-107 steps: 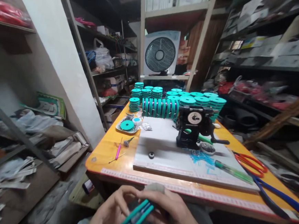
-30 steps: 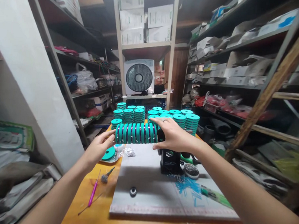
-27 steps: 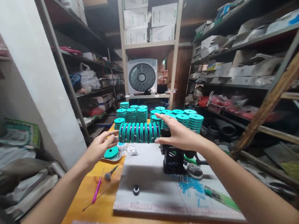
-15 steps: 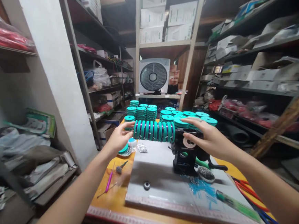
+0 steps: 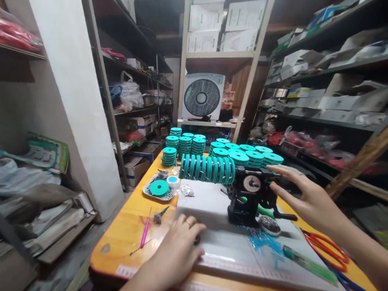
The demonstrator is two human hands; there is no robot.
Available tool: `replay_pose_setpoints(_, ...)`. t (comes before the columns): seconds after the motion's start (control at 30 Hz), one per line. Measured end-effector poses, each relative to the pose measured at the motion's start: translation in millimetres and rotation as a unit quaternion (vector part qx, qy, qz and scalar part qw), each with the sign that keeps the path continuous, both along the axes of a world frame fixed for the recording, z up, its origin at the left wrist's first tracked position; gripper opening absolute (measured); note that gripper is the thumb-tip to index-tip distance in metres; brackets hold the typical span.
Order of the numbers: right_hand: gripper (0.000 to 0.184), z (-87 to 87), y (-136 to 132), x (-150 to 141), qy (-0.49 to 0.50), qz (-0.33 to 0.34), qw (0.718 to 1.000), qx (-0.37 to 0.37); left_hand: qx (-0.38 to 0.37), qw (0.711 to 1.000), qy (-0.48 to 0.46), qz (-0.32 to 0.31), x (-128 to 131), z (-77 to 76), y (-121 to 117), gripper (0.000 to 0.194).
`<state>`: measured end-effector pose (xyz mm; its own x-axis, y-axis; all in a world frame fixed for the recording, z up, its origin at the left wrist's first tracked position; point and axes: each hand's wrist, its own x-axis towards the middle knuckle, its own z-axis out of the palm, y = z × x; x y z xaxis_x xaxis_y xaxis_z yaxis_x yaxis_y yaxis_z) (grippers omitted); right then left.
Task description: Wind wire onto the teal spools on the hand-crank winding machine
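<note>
My left hand (image 5: pixel 181 245) is over the front left of the white board (image 5: pixel 226 251), thumb and fingers apart around a small dark round piece (image 5: pixel 197 240), which they partly hide. My right hand (image 5: pixel 306 197) is open at the right end of a black hand-cranked winder (image 5: pixel 245 196), thumb and fingers apart near its shaft. Whether they touch the shaft I cannot tell. On the winder's left side a row of teal spools (image 5: pixel 207 169) sits side by side. The winder's crank handle (image 5: pixel 285 216) points right, below my right hand.
Stacks of teal spools (image 5: pixel 238 157) stand behind. To the left are a small tray (image 5: pixel 147 191) with a spool and a pink-handled tool (image 5: pixel 145 233). Right: a dish of small metal parts (image 5: pixel 269 224), blue bits (image 5: pixel 267 243), a green-capped tube (image 5: pixel 310 264), red-handled scissors (image 5: pixel 328 250).
Earlier my hands held a teal spool near my lap, then flanked the spool row. Now my left hand has dropped to the dark round piece; my right has moved to the winder's right end.
</note>
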<state>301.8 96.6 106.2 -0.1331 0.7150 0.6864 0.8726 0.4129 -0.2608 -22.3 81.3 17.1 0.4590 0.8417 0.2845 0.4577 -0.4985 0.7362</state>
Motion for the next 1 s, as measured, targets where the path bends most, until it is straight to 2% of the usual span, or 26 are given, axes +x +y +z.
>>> replay_pose_setpoints(0.1, 0.040, -9.3, -9.4, 22.1, 0.018, -0.026, 0.999, -0.021, 0.002, 0.999, 0.023, -0.022, 15.1, -16.1, -6.9, 0.025)
replay_pose_setpoints(0.17, 0.038, -14.6, -16.4, 34.8, 0.016, -0.047, 0.998, -0.030, 0.004, 1.000, 0.011, -0.016, 14.7, -17.7, -2.8, 0.024)
replay_pose_setpoints(0.23, 0.036, -19.7, -21.8, 44.3, 0.009, -0.067, 0.997, -0.040, 0.006, 1.000, -0.023, 0.008, 5.1, -10.2, 6.2, 0.022)
replay_pose_setpoints(0.33, 0.037, -23.4, -21.6, 43.6, -0.011, -0.071, 0.997, -0.034, 0.005, 0.989, -0.111, 0.093, -20.0, 16.0, 28.9, 0.017)
replay_pose_setpoints(0.4, 0.039, -19.0, -14.9, 26.5, -0.028, -0.049, 0.998, -0.001, -0.002, 0.970, -0.181, 0.163, -34.9, 37.6, 49.7, 0.025)
replay_pose_setpoints(0.47, 0.040, -6.6, -4.0, -4.1, -0.042, -0.009, 0.999, 0.033, -0.007, 0.952, -0.236, 0.197, -41.8, 56.5, 71.9, 0.033)
replay_pose_setpoints(0.53, 0.039, 12.5, 10.3, -42.4, -0.069, 0.047, 0.995, 0.050, -0.014, 0.942, -0.274, 0.195, -39.3, 69.0, 91.8, 0.035)
replay_pose_setpoints(0.6, 0.037, 34.4, 27.2, -79.7, -0.094, 0.091, 0.990, 0.056, -0.019, 0.937, -0.303, 0.174, -31.1, 74.5, 106.4, 0.030)
replay_pose_setpoints(0.67, 0.039, 53.3, 46.0, -108.7, -0.127, 0.109, 0.985, 0.040, -0.028, 0.930, -0.332, 0.152, -22.3, 74.1, 115.5, 0.025)
replay_pose_setpoints(0.77, 0.048, 67.6, 73.5, -131.1, -0.188, 0.091, 0.976, -0.064, -0.052, 0.912, -0.384, 0.133, -13.6, 66.4, 121.0, 0.022)
replay_pose_setpoints(0.87, 0.056, 65.8, 91.2, -135.3, -0.223, 0.078, 0.961, -0.142, -0.066, 0.883, -0.447, 0.127, -7.1, 56.7, 119.9, 0.026)
replay_pose_setpoints(1.0, 0.060, 59.3, 94.8, -134.8, -0.234, 0.057, 0.957, -0.159, -0.058, 0.832, -0.537, 0.126, 5.9, 53.1, 116.6, 0.035)
